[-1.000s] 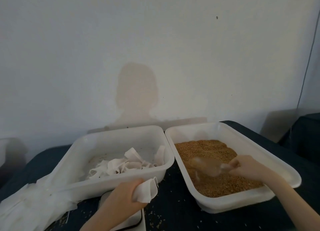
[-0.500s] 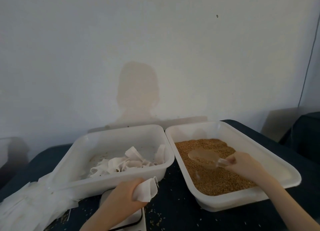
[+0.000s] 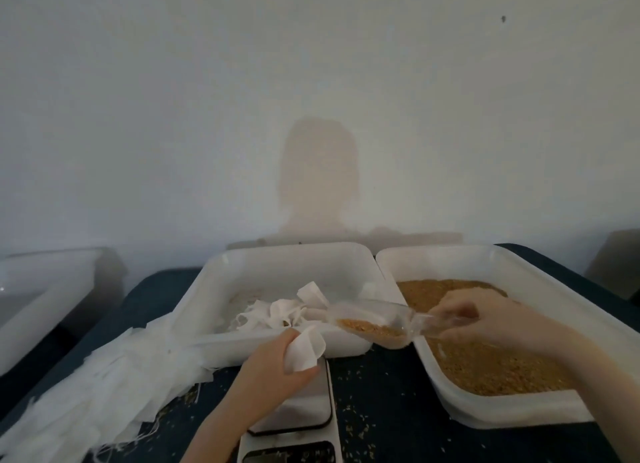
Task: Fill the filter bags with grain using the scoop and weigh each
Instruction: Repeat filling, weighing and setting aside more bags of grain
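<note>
My left hand (image 3: 273,369) grips a white filter bag (image 3: 306,350) above the scale (image 3: 301,417), its mouth turned to the right. In my right hand (image 3: 485,318) is the handle of a clear plastic scoop (image 3: 374,322) with brown grain in it. The scoop hangs over the gap between the two white tubs, its tip close to the bag. The right tub (image 3: 512,417) is filled with grain (image 3: 491,365). Several filter bags (image 3: 277,312) lie in the left tub (image 3: 277,350).
A heap of white filter fabric (image 3: 93,386) lies left of the scale on the dark tabletop (image 3: 388,428), which is strewn with spilled grains. Another white tub (image 3: 41,289) stands at the far left. A pale wall rises right behind the tubs.
My right hand lifted the scoop out of the grain tub and carried it left with grain in it, up to the bag. The view shifted rightward; my left hand kept its hold.
</note>
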### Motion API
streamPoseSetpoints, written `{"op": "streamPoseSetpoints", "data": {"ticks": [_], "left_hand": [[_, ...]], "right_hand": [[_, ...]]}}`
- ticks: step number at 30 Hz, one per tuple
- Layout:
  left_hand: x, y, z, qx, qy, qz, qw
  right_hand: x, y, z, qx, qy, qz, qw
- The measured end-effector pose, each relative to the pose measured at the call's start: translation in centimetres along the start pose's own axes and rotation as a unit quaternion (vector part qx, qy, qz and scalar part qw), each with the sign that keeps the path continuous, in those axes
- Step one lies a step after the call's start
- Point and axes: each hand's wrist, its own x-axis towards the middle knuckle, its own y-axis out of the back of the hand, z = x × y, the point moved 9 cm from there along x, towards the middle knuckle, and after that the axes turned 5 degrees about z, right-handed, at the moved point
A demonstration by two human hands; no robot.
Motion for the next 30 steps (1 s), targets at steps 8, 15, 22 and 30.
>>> {"op": "streamPoseSetpoints", "data": {"ticks": [8,15,22,30], "left_hand": [[-0.8,1.8,-0.9,0.055,-0.007,-0.004,0.998],[-1.0,2.1,0.4,0.110,-0.046,0.009,0.993],[-1.0,0.4,0.9,0.080,-0.042,-0.036,0.995],[-0.2,0.0,-0.6,0.082,0.003,0.012,0.997]], "right_hand": [[0.9,-3.2,-3.5,-0.022,0.029,-0.057,0.998],[1.6,-3.9,-4.7,-0.043,0.015,-0.061,0.997],[3.0,-4.2,-7.1,-0.177,0.031,-0.041,0.983],[3.9,-4.7,-14.8,-0.428,0.160,0.097,0.884]]}}
